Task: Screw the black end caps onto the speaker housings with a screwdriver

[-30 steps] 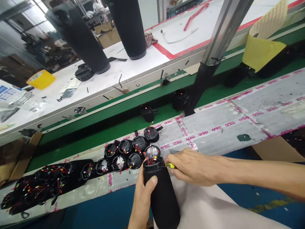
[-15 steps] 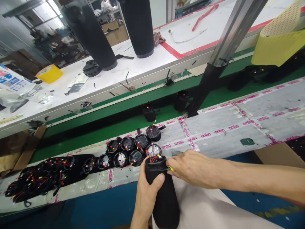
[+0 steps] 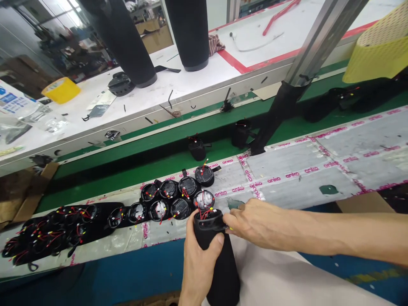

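A black fabric-covered cylindrical speaker housing [image 3: 225, 272] stands tilted in front of my lap, its end up. Red wires with small white and yellow connectors [image 3: 208, 212] stick out of that end. My left hand [image 3: 200, 259] is wrapped round its upper part, thumb across the front. At the right side of the rim, my right hand [image 3: 248, 221] is closed on a small tool with a yellow part [image 3: 228, 229]; the fingers hide most of it. Just beyond the rim, more black housings [image 3: 181, 208] stand in rows, wires showing.
A taped grey ledge [image 3: 280, 170] runs across, with a green conveyor belt [image 3: 153, 157] behind it. Two black housings [image 3: 197, 148] [image 3: 241, 132] stand on the belt. Tall black cylinders [image 3: 189, 38] and a yellow tape roll [image 3: 61, 90] sit on the white shelf. A metal post [image 3: 321, 46] rises at right.
The view has shifted slightly. My right fingers have closed in against the housing's rim, covering more of the small tool. My left hand keeps its hold.
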{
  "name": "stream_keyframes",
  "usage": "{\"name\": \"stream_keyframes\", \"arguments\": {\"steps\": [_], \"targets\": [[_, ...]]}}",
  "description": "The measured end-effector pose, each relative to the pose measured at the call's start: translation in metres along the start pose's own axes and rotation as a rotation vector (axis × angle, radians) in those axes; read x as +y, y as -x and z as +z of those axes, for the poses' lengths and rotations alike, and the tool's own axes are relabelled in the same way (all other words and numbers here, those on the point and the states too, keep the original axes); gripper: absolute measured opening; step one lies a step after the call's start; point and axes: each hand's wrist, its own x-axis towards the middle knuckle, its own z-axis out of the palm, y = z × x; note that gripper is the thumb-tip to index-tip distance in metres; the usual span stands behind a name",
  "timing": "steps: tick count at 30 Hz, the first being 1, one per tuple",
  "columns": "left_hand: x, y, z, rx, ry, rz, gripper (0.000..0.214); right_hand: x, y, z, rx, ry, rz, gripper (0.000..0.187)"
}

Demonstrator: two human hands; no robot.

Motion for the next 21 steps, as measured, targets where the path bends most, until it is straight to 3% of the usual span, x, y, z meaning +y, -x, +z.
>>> {"name": "stream_keyframes", "arguments": {"steps": [15, 17, 21], "targets": [[-0.007, -0.002, 0.002, -0.018, -0.144, -0.043, 0.073, 0.01, -0.002, 0.006, -0.106, -0.063, -0.032, 0.008], [-0.008, -0.005, -0.003, -0.051, -0.048, -0.044, 0.076, 0.012, -0.006, 0.002, -0.126, -0.099, -0.031, 0.011], [-0.011, -0.015, -0.012, -0.224, 0.366, -0.058, 0.086, 0.016, -0.012, 0.0, -0.152, -0.229, 0.0, 0.023]]}}
